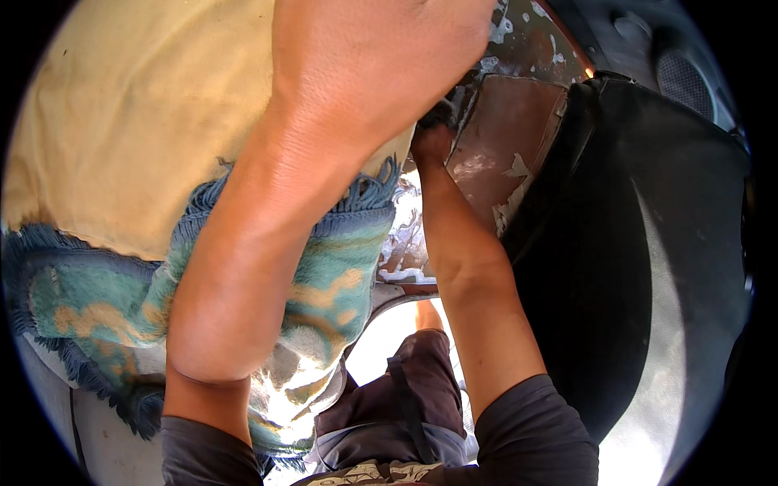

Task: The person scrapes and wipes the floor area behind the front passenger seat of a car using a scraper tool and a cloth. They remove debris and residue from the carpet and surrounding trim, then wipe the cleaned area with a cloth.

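My left hand (389, 40) is large in the upper part of the view, very near the camera. Its fingers lie beyond the top edge, so what they hold, if anything, is hidden. Farther down, my right hand (432, 144) reaches forward, partly covered by the left forearm. Its fingers look closed at a small dark thing (442, 113) whose kind I cannot make out. Beside that hand lies a worn brown panel (502, 130) with torn, peeling edges. Under my left arm spread a tan cloth (146, 121) and a teal blanket with blue fringe (340, 263).
A big black padded panel (592, 259), like a vehicle's seat back or door, stands close on the right. Behind it is a round speaker grille (685, 81). Flaking painted metal (405, 235) shows between the blanket and my right arm. My leg in dark shorts (421, 364) is below.
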Demonstrator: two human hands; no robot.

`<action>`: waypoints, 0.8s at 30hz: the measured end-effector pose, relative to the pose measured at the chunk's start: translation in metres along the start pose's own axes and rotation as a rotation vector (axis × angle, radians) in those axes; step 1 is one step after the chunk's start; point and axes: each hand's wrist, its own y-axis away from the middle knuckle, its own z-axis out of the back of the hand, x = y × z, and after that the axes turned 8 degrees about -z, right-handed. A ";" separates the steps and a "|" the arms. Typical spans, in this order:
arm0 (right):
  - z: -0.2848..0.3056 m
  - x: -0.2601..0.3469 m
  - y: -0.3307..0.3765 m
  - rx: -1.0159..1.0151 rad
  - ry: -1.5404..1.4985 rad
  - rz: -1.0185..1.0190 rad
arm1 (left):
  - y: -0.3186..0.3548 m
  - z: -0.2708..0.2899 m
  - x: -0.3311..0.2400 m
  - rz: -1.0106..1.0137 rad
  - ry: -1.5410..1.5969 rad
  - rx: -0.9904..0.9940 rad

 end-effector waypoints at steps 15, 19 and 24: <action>0.018 0.005 0.007 -0.003 0.001 0.298 | 0.003 0.007 0.009 0.024 0.001 -0.021; -0.003 -0.025 -0.012 -0.016 0.098 0.513 | 0.002 -0.007 0.009 -0.074 -0.068 -0.061; 0.034 0.007 0.015 0.088 0.034 0.095 | 0.005 -0.006 0.011 -0.050 -0.141 -0.065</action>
